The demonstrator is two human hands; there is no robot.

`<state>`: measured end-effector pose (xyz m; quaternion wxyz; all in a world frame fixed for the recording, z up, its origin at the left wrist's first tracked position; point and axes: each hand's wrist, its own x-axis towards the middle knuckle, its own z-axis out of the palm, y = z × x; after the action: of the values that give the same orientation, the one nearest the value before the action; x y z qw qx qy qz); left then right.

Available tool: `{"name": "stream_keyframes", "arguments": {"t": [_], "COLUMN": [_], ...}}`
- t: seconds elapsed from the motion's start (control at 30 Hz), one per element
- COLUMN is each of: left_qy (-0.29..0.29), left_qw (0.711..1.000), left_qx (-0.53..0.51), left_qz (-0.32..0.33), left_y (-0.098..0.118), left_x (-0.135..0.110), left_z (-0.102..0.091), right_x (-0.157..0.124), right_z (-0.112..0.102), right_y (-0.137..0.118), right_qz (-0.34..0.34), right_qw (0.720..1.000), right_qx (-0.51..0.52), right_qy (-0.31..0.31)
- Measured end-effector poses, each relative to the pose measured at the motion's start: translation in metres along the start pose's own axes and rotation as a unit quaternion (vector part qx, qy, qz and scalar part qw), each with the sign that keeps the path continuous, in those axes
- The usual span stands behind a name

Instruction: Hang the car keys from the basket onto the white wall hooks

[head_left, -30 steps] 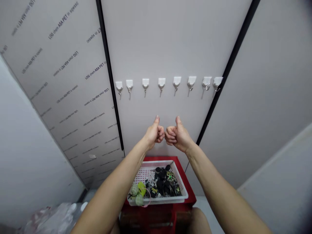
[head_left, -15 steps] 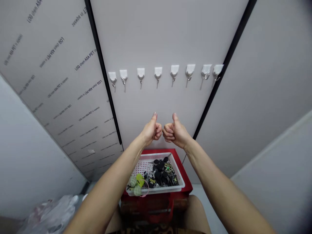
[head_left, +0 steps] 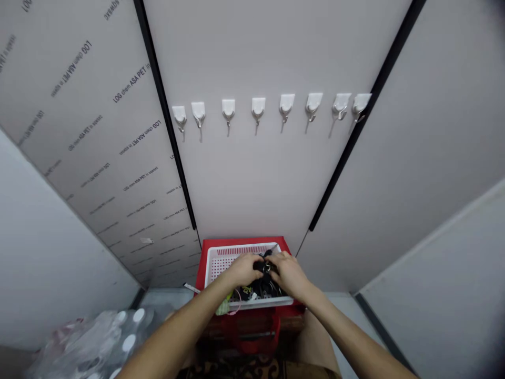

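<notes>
Both hands are down in a white perforated plastic basket. It holds a jumbled pile of black and metallic small items that look like keys and key rings. My left hand curls its thumb and fingers round a black key-like piece near the middle of the pile. Just right of it, my right hand is bent over the pile with its fingertips closed among dark pieces; what they grip is hidden. A green checked soft charm lies at the basket's front left, partly behind my left forearm.
The basket stands on a red box or bag close to my knees. On the wall panel ahead runs a row of several white-backed metal hooks with nothing hanging on them. Plastic-wrapped bottles lie at the lower left.
Both hands have come down from in front of the wall, where they were fists with thumbs up, into the basket. Their fingers are now among its contents. The view has shifted slightly.
</notes>
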<state>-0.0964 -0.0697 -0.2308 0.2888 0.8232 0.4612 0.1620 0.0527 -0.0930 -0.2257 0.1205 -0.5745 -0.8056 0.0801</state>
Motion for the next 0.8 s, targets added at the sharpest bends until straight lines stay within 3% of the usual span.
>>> {"name": "stream_keyframes", "arguments": {"t": [0.1,0.43,0.57,0.67,0.8], "left_qy": [-0.003,-0.006,0.012,0.030,0.053], "left_qw": [0.998,0.995,0.996,0.998,0.977], "left_qx": [0.063,0.091,0.070,-0.015,-0.202], "left_qz": [-0.009,-0.042,-0.048,-0.047,-0.039], "left_y": [-0.002,-0.005,-0.003,-0.003,0.000], "left_x": [-0.004,-0.011,-0.012,-0.009,-0.001], "left_z": [0.002,-0.005,-0.006,-0.007,-0.013], "right_x": [-0.001,0.009,0.016,0.023,0.030], "right_z": [0.002,0.002,-0.004,-0.012,-0.024], "right_y": [-0.003,-0.015,-0.013,-0.011,-0.016], "right_qz": [-0.021,-0.060,-0.074,-0.044,0.063], "right_qw": [1.000,0.998,0.992,0.957,0.874], "right_qx": [0.004,-0.023,0.099,0.287,0.483], "right_qy": [-0.022,-0.019,-0.009,0.009,-0.003]}}
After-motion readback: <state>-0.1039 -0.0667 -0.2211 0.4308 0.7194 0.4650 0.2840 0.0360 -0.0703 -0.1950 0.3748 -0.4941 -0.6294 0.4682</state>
